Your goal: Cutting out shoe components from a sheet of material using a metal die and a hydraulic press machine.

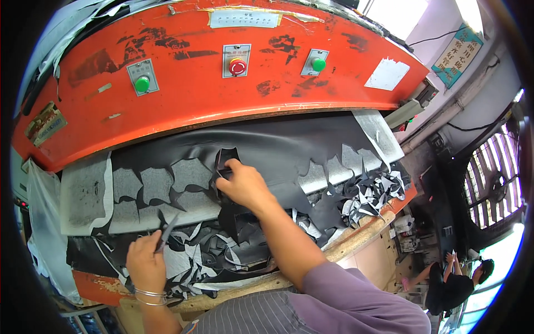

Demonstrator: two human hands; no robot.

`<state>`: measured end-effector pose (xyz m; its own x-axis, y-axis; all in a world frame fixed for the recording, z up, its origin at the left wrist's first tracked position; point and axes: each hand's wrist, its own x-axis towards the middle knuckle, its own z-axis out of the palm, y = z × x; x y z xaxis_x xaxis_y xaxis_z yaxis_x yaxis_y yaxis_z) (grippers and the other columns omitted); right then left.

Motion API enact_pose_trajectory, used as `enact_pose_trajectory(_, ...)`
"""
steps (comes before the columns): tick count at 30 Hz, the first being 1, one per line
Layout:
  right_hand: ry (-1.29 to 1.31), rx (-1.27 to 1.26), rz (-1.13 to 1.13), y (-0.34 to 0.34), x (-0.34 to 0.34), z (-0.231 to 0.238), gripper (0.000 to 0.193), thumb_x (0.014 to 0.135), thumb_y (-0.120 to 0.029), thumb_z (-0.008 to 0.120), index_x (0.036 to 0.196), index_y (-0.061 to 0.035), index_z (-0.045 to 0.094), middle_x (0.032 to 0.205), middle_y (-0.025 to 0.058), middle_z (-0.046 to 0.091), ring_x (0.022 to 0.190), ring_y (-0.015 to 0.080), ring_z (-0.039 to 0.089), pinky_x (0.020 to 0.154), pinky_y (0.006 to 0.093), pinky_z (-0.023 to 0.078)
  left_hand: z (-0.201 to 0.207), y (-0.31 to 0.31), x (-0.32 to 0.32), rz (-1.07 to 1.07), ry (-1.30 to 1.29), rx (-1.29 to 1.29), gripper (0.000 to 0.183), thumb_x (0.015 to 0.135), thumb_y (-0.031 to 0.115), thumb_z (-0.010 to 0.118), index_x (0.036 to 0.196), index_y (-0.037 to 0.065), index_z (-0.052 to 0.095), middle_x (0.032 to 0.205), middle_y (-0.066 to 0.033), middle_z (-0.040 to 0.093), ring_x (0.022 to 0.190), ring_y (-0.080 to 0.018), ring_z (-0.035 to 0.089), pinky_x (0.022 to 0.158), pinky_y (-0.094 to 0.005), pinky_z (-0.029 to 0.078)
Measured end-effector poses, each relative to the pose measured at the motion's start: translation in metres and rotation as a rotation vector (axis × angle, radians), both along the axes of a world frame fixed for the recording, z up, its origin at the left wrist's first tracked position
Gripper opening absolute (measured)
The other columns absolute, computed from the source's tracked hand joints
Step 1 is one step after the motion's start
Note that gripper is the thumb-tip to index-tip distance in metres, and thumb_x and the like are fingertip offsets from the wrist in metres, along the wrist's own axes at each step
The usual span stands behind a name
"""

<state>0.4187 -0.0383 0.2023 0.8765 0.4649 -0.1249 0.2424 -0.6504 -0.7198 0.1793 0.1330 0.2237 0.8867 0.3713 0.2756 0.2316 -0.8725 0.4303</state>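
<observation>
My right hand (pixel 245 186) reaches under the orange press head (pixel 222 94) and grips a black metal cutting die (pixel 224 161) standing on the black sheet material (pixel 278 147). My left hand (pixel 146 261), with bangles at the wrist, is at the near edge of the bench and pinches a thin dark cut piece (pixel 167 232) that points up and to the right. The sheet around the die shows several shaped cut-outs (pixel 167 183) with the grey cutting board visible through them.
The press head carries two green buttons (pixel 142 84) (pixel 318 64) and a red stop button (pixel 237 67). Black and grey offcuts (pixel 367 195) pile at the right and front of the bench. A person (pixel 450 284) bends over at lower right near a fan (pixel 495 183).
</observation>
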Motion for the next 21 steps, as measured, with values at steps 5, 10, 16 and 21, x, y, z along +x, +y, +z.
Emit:
enact_pose_trajectory(5, 0.533, 0.843, 0.238, -0.058, -0.062, 0.005, 0.039, 0.085, -0.006, 0.062, 0.120, -0.0045, 0.044, 0.094, 0.0036, 0.059, 0.086, 0.0081, 0.053, 0.074, 0.0270, 0.045, -0.004, -0.004, 0.025, -0.380, -0.024, -0.900, 0.023, 0.076, 0.013, 0.073, 0.096, 0.003, 0.071, 0.136, -0.0184, 0.047, 0.121, -0.0329, 0.048, 0.096, -0.0417, 0.042)
enact_pose_trajectory(10, 0.765, 0.866, 0.400, -0.067, -0.113, -0.020, 0.060, 0.081, -0.028, 0.071, 0.126, -0.0057, 0.039, 0.109, 0.0044, 0.053, 0.103, 0.0119, 0.050, 0.092, 0.0303, 0.040, -0.049, -0.044, 0.050, -0.501, 0.039, -1.542, 0.020, 0.078, 0.008, 0.071, 0.097, 0.000, 0.070, 0.145, -0.0190, 0.040, 0.134, -0.0295, 0.038, 0.107, -0.0420, 0.030)
enact_pose_trajectory(16, 0.416, 0.549, 0.538, -0.089, -0.098, -0.013, 0.034, 0.088, -0.024, 0.068, 0.113, -0.0055, 0.054, 0.084, 0.0042, 0.061, 0.076, 0.0133, 0.057, 0.073, 0.0305, 0.046, -0.082, -0.065, 0.025, -0.069, 0.057, -1.258, 0.014, 0.082, 0.005, 0.068, 0.094, -0.001, 0.066, 0.089, -0.0027, 0.066, 0.080, -0.0098, 0.058, 0.073, -0.0274, 0.048)
enact_pose_trajectory(21, -0.305, 0.061, 0.617, -0.124, -0.010, -0.016, 0.038, 0.079, -0.034, 0.073, 0.105, -0.0096, 0.061, 0.091, 0.0096, 0.065, 0.089, 0.0286, 0.059, 0.088, 0.0430, 0.039, -0.091, -0.035, -0.004, 0.128, 0.148, -0.842, 0.023, 0.079, 0.010, 0.070, 0.098, -0.001, 0.063, 0.088, -0.0088, 0.066, 0.078, -0.0169, 0.059, 0.075, -0.0330, 0.047)
